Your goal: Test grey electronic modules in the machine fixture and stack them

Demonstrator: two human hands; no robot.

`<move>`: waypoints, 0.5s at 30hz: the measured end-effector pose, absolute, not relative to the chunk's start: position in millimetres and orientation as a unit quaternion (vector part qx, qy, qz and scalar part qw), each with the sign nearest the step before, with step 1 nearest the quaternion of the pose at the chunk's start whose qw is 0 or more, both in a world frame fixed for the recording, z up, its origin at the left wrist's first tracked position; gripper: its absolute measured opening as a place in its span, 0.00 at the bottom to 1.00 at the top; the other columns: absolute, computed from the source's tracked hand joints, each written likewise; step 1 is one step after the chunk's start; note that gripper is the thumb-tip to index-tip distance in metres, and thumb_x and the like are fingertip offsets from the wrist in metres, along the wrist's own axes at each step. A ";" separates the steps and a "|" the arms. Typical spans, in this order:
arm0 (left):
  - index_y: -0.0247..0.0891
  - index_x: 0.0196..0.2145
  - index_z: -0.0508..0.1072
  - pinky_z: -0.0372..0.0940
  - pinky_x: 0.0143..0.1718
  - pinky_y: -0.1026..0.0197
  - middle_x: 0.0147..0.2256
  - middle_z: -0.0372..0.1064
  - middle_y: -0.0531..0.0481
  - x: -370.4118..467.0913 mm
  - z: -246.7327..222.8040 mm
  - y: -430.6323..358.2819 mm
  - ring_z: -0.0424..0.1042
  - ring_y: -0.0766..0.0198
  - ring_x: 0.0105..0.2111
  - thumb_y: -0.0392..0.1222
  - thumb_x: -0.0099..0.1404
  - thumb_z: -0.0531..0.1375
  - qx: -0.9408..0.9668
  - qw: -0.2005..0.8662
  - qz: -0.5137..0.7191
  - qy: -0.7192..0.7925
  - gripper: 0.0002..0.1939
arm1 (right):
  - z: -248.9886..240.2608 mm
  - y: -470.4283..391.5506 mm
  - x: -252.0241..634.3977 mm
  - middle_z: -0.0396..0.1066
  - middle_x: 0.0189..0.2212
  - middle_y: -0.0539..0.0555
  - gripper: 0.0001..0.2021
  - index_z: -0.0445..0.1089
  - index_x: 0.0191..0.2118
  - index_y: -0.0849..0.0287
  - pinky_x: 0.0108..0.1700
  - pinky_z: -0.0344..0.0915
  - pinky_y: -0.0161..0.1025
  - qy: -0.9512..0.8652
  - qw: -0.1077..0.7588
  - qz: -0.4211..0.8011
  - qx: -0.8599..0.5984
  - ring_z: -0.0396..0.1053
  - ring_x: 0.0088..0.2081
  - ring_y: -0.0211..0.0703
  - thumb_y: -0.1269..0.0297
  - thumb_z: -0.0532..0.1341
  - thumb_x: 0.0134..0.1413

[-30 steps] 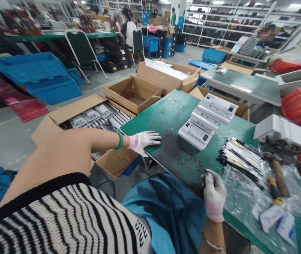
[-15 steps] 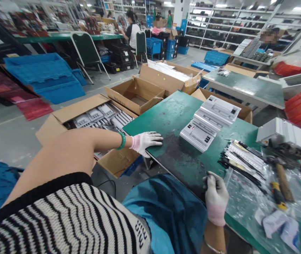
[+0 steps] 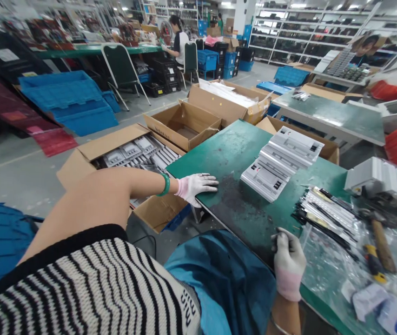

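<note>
My left hand (image 3: 198,187), in a white and pink work glove, lies flat with fingers stretched on the near left corner of the green table (image 3: 215,149). At the table's front edge rests my gloved right hand (image 3: 289,260), its fingers curled in. Whether anything small is inside them is hidden. Beyond and between both hands lie several silver metal panels (image 3: 266,179) with printed labels and small black cut-outs, side by side. Right of my right hand is a pile of silver strips (image 3: 327,209) with black cables or ties among them.
A hammer (image 3: 381,242), a yellow-black handle (image 3: 374,263), clear plastic (image 3: 324,265) and a crumpled white cloth (image 3: 376,302) lie at right, near a grey metal housing (image 3: 383,181). Left of the table stands a carton (image 3: 104,144) of metal parts; another open carton (image 3: 181,125) is behind.
The whole view has shifted slightly to the left, so things appear a little further right. Both hands stay in the same places on the table.
</note>
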State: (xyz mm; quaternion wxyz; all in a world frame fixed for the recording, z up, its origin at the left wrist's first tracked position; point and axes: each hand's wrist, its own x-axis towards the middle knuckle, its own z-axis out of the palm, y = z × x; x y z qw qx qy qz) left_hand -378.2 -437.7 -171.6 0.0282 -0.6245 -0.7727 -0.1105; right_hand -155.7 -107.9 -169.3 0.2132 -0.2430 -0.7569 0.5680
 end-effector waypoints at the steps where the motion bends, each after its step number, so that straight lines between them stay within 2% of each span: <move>1: 0.35 0.61 0.64 0.53 0.63 0.37 0.61 0.62 0.30 -377.8 -170.9 -437.3 0.58 0.39 0.63 0.66 0.53 0.62 -0.625 0.030 -0.109 -0.773 0.45 | -169.6 -107.7 -155.5 0.73 0.26 0.51 0.25 0.73 0.42 0.61 0.28 0.60 0.35 -0.757 0.212 0.568 -0.244 0.63 0.23 0.36 0.41 0.60 0.55; 15: 0.36 0.60 0.66 0.54 0.63 0.37 0.60 0.64 0.31 -372.9 -165.6 -435.4 0.59 0.39 0.63 0.65 0.52 0.63 -0.617 0.030 -0.109 -0.779 0.44 | -169.5 -108.3 -155.2 0.72 0.24 0.51 0.25 0.73 0.41 0.61 0.28 0.60 0.36 -0.761 0.215 0.562 -0.242 0.63 0.23 0.37 0.40 0.59 0.55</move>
